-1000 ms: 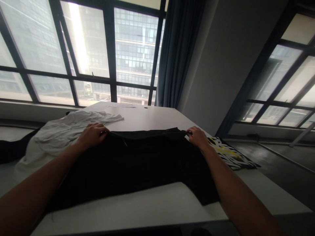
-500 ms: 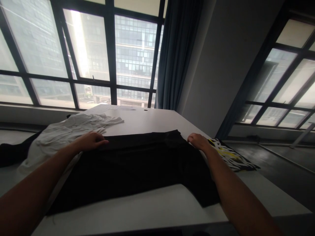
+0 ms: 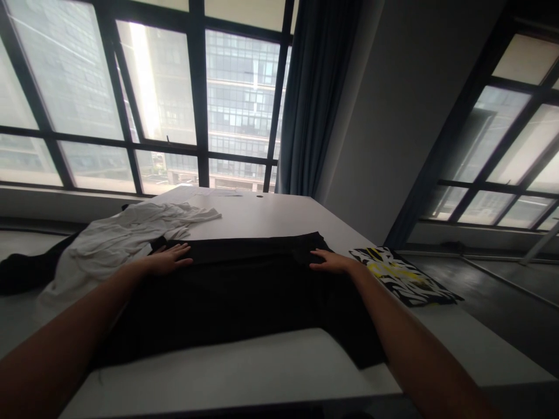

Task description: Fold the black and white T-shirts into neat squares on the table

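- Nearest, one white table (image 3: pixel 244 372) is showing a bare strip along its close edge, and both forearms are reaching out over it.
- Just beyond that strip, one black garment (image 3: pixel 236 291) is lying spread flat, its long axis running left to right across the table.
- Further along, the left hand (image 3: pixel 168 259) is resting palm down with fingers spread on the garment's far left corner, gripping nothing.
- Level with it, the right hand (image 3: pixel 329 262) is lying flat and open on the far right corner, also holding nothing; both hands are sitting about equally near the garment's far edge, which is lying straight ahead of the fingertips.
- Left of the black garment, one crumpled white garment (image 3: pixel 113 244) is touching its far left corner.
- Right of the black garment, one black, white and yellow patterned cloth (image 3: pixel 402 273) is lying near the table's right edge.
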Action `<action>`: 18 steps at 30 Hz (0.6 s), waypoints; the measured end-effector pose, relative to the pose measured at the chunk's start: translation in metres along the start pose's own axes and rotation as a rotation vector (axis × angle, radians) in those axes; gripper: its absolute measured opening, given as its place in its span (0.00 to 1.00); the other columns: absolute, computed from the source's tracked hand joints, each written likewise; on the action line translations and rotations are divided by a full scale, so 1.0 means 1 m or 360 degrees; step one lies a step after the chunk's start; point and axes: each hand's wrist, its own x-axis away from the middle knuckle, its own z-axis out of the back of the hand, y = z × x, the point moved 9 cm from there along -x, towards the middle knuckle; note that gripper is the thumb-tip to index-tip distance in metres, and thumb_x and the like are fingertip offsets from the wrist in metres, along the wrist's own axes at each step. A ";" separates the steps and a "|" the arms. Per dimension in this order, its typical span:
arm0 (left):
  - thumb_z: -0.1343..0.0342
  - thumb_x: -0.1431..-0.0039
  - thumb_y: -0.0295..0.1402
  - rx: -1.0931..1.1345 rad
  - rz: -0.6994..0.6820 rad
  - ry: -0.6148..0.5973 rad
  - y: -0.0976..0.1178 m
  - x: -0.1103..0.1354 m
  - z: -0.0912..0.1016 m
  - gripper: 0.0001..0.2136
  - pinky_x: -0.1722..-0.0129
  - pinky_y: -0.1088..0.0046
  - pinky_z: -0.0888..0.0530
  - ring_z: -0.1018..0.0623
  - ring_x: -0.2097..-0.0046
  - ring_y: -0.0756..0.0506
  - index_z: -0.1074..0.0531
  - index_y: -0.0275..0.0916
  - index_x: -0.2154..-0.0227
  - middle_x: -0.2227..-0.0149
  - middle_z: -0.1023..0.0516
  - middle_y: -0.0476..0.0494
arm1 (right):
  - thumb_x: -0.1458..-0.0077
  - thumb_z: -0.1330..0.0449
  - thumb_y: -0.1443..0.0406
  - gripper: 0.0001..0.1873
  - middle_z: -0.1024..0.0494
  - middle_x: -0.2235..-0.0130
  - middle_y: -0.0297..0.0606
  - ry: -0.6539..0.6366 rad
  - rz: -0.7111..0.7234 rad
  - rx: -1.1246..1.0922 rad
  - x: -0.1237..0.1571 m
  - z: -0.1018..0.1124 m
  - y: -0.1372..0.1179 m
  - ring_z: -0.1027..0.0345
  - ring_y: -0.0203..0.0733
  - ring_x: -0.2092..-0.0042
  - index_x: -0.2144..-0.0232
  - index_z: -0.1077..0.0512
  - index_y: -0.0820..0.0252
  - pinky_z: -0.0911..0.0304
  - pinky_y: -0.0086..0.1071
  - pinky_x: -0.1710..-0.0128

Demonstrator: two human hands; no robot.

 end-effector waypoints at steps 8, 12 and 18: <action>0.53 0.36 0.44 -0.0313 -0.0020 0.0319 0.038 -0.023 0.036 0.24 0.37 0.40 0.58 0.45 0.32 0.31 0.32 0.41 0.41 0.33 0.41 0.32 | 0.55 0.39 0.37 0.51 0.44 0.33 0.49 -0.0143 -0.0151 0.0066 -0.015 0.011 0.011 0.53 0.62 0.33 0.36 0.40 0.57 0.51 0.51 0.35; 0.49 0.38 0.35 -0.0473 -0.0030 0.0645 0.054 -0.025 0.065 0.17 0.38 0.47 0.48 0.33 0.39 0.32 0.25 0.40 0.50 0.42 0.29 0.31 | 0.53 0.39 0.39 0.47 0.39 0.35 0.50 0.0010 -0.0137 0.0063 -0.022 0.017 0.004 0.47 0.61 0.35 0.38 0.35 0.59 0.49 0.49 0.36; 0.47 0.51 0.31 -0.0069 -0.0419 0.0379 0.036 -0.012 0.049 0.12 0.50 0.65 0.30 0.23 0.53 0.41 0.20 0.47 0.66 0.56 0.20 0.46 | 0.47 0.38 0.60 0.30 0.32 0.39 0.45 0.0330 0.0092 0.0001 0.013 0.043 0.024 0.38 0.49 0.39 0.42 0.32 0.59 0.45 0.39 0.37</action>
